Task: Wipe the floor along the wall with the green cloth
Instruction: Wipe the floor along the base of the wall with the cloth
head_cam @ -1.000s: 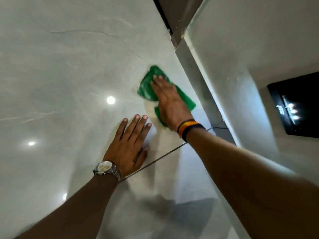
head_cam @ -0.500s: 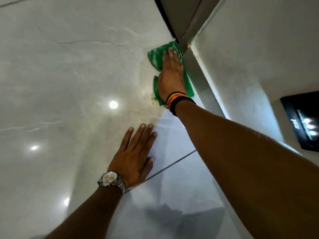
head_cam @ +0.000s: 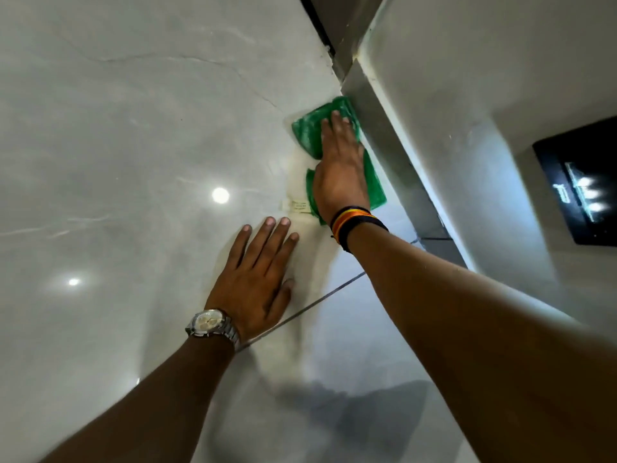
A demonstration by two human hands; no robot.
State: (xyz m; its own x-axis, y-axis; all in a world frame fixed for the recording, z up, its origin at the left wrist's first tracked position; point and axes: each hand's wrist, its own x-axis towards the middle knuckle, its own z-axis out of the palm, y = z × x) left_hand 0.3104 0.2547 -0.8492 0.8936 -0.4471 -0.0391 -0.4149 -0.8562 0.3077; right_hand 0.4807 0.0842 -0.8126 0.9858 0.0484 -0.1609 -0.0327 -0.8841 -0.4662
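Note:
The green cloth [head_cam: 309,133] lies flat on the glossy pale floor [head_cam: 133,145], its right edge against the grey skirting [head_cam: 384,135] at the foot of the white wall [head_cam: 484,78]. My right hand [head_cam: 340,172] presses flat on the cloth, fingers pointing away from me, and covers its middle. A small white label [head_cam: 295,206] sticks out at the cloth's near left edge. My left hand [head_cam: 257,279], with a silver watch on the wrist, rests flat on the floor with fingers spread, a little nearer to me and to the left of the cloth.
A dark tile joint [head_cam: 317,302] runs across the floor under my left hand's heel. A black panel with small lights [head_cam: 581,185] is set in the wall at the right. A dark doorway gap [head_cam: 320,25] opens at the wall's far end. Ceiling lights reflect off the floor on the left.
My right hand slid the cloth away along the wall up to the far corner, then drew it back toward me. My left hand stayed planted on the floor.

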